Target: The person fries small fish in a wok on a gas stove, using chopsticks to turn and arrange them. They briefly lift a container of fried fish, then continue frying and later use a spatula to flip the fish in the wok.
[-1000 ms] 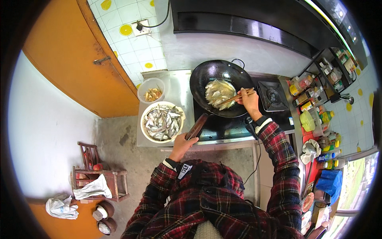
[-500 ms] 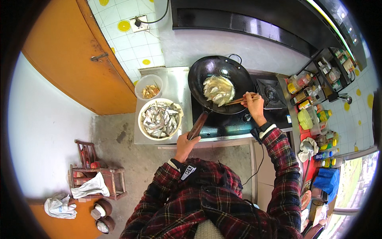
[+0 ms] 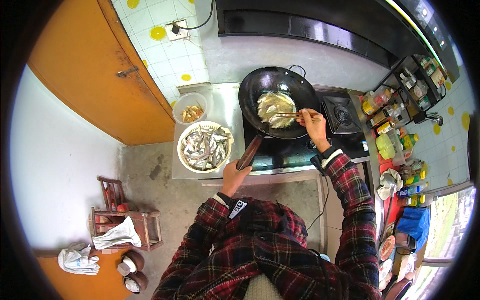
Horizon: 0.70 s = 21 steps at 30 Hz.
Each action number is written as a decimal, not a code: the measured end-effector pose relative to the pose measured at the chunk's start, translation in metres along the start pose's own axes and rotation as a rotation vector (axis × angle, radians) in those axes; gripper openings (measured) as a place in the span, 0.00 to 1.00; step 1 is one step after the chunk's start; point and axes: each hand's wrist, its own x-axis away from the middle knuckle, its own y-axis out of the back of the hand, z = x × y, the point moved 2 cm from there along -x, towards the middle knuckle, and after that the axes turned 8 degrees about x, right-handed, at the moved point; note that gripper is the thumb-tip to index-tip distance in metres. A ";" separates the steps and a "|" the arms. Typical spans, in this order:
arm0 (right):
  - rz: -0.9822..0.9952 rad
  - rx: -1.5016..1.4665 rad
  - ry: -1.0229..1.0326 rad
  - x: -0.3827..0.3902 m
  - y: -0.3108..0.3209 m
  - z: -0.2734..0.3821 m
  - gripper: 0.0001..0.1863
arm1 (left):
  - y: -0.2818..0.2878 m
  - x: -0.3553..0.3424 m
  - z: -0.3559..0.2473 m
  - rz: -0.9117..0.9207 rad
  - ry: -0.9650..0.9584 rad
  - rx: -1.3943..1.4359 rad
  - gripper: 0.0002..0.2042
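Observation:
A black wok sits on the stove with several small fish frying in oil at its bottom. My left hand is wrapped round the wok's wooden handle. In my right hand is a pair of wooden chopsticks, held over the wok's right side with the tips at the fish. Left of the wok stands a cream basket piled with small silvery fish. Behind it a clear plastic bowl holds browned pieces, perhaps fried fish.
A second gas burner lies right of the wok. Bottles and jars crowd the right counter, with a ladle among them. The range hood overhangs the back. A wooden chair with a cloth stands on the floor at left.
My right hand has shifted slightly left and down, and the chopsticks' tips have risen to the middle of the fish. The left hand keeps its hold on the handle. The whole view has shifted slightly.

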 end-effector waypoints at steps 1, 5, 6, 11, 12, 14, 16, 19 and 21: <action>0.000 -0.021 -0.025 -0.001 -0.006 -0.003 0.14 | 0.000 -0.002 0.001 -0.006 -0.010 0.002 0.16; -0.014 -0.032 -0.090 -0.006 -0.014 -0.013 0.13 | -0.001 -0.002 0.006 -0.003 -0.009 0.012 0.17; -0.013 -0.032 -0.117 -0.007 -0.014 -0.015 0.13 | 0.000 -0.002 0.006 -0.002 -0.013 -0.002 0.17; -0.003 0.074 -0.086 -0.007 -0.006 -0.014 0.13 | 0.002 -0.004 0.008 0.047 0.039 0.038 0.18; -0.004 0.076 -0.089 -0.008 -0.005 -0.012 0.13 | 0.002 -0.005 0.009 0.051 0.043 0.053 0.18; -0.026 0.063 -0.068 -0.010 -0.006 -0.010 0.13 | 0.003 -0.006 0.011 0.061 0.040 0.075 0.19; -0.062 0.010 -0.021 -0.012 -0.007 -0.008 0.14 | 0.001 -0.008 0.015 0.069 0.046 0.090 0.19; -0.070 -0.012 -0.043 -0.016 -0.017 -0.010 0.14 | 0.001 -0.011 0.019 0.070 0.039 0.034 0.20; -0.085 -0.009 -0.079 -0.018 -0.022 -0.013 0.14 | 0.000 -0.011 0.020 0.074 0.018 0.044 0.20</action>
